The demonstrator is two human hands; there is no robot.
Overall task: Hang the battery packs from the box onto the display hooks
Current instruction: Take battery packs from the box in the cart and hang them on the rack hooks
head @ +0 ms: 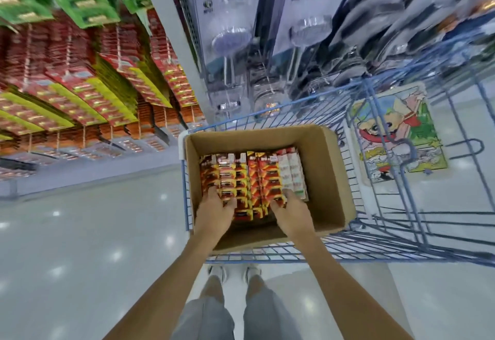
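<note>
Red-and-yellow battery packs [241, 181] stand on edge in tight rows across the floor of an open cardboard box [332, 179], filling its left and middle part; a few paler, white-and-red packs [292, 176] sit at the right end of the rows, and bare cardboard shows to their right. Both hands reach down into the box from the near side. The left hand [214, 209] lies over the near left end of the rows, its fingers curled down among the packs. The right hand [290, 211] rests at the near right end, fingers bent onto the pack tops beside the pale ones. Whether either grip is actually clamped on a pack cannot be told, since the fingertips are hidden among the cards.

The box sits inside a blue wire cart [388, 235], against its left side. A cartoon-printed board [396, 138] lies in the cart to the right of the box. Beyond the cart, display hooks [88, 90] at upper left carry dense rows of red, yellow and green packs, blurred. Clear blister packages [308, 26] hang straight ahead. Glossy pale floor [80, 232] lies below, with the person's grey trousers and light shoes visible.
</note>
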